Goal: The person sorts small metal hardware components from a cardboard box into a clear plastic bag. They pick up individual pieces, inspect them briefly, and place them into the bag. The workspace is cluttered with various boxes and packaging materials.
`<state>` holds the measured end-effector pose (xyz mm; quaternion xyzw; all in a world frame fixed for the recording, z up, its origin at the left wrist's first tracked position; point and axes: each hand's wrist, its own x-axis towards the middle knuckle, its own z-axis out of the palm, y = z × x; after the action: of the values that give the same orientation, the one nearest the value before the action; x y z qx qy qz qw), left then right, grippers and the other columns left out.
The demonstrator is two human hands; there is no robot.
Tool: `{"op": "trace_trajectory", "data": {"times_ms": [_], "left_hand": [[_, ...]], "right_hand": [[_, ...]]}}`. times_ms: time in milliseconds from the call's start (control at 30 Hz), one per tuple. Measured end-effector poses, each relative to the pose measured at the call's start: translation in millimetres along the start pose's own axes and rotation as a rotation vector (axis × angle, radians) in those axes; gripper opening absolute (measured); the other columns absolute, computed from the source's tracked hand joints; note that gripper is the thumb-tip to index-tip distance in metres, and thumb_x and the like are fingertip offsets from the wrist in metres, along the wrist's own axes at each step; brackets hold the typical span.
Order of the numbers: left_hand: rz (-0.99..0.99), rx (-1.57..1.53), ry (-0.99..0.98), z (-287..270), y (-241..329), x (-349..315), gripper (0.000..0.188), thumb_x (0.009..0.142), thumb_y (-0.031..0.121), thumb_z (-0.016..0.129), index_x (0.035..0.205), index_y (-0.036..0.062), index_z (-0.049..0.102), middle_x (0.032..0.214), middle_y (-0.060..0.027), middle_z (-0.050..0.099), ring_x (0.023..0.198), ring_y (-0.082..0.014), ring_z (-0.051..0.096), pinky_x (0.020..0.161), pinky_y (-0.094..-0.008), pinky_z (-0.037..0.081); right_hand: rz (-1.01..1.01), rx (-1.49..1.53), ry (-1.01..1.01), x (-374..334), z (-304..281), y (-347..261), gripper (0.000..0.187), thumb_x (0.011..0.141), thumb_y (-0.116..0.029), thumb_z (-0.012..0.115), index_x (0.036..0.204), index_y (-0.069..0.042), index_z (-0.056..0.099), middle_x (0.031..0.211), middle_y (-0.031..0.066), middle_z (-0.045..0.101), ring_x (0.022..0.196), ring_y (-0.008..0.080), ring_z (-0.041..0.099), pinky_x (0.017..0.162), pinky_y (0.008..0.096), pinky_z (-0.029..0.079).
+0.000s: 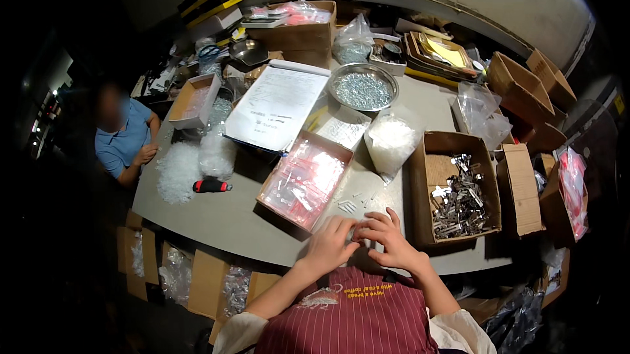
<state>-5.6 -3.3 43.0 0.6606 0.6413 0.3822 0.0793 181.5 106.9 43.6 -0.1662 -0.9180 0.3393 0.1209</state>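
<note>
**Hands meeting at near table edge, plugs just beyond**

Left hand [330, 244] and right hand [388, 244] are bunching close together, fingers half curled; can't tell if they're pinching anything. Small pale plugs [347, 206] are lying on the table [230, 216] just far of the fingers, between the pink-bag box [282, 214] on the left and the metal-parts box [417, 190] on the right. Plugs are looking like light, stiff plastic, probably prone to rolling. Fingertips should be pinching them mid-length.

Here's the left hand [329, 244], fingers bent inward, tips close beside the arched right hand [390, 244], forearms [283, 290] slanting behind both.
</note>
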Motion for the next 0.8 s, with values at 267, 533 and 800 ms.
{"op": "trace_trajectory", "data": {"times_ms": [267,533,800], "left_hand": [[-0.126,-0.069,-0.097,61.4,-47.6,-22.6,0.034,0.07,0.001,0.071,0.101,0.0032,0.057,0.093,-0.0146,0.062,0.092,-0.038,0.06,0.083,-0.0486,0.047],[-0.224,-0.178,-0.093,68.1,-48.2,-24.8,0.038,0.077,0.009,0.079,0.108,0.0047,0.058,0.093,-0.0113,0.064,0.093,-0.0332,0.063,0.085,-0.0447,0.047],[-0.262,-0.28,-0.062,71.1,-54.0,-28.5,0.043,0.076,0.007,0.079,0.114,0.0051,0.059,0.09,-0.01,0.064,0.09,-0.0311,0.063,0.083,-0.0427,0.049]], "right_hand": [[-0.035,0.141,-0.041,11.2,18.9,32.0,0.048,0.072,-0.013,0.068,0.12,-0.013,0.07,0.134,0.012,0.06,0.127,0.0351,0.053,0.112,0.0536,0.033],[0.244,-0.318,0.349,53.0,33.6,99.6,0.042,0.075,0.004,0.063,0.116,0.0,0.062,0.114,0.0201,0.062,0.106,0.0404,0.058,0.094,0.047,0.048],[0.123,-0.256,0.336,39.5,43.1,88.8,0.029,0.083,0.002,0.064,0.112,-0.002,0.062,0.107,0.0173,0.062,0.099,0.0383,0.059,0.087,0.0451,0.05]]}}
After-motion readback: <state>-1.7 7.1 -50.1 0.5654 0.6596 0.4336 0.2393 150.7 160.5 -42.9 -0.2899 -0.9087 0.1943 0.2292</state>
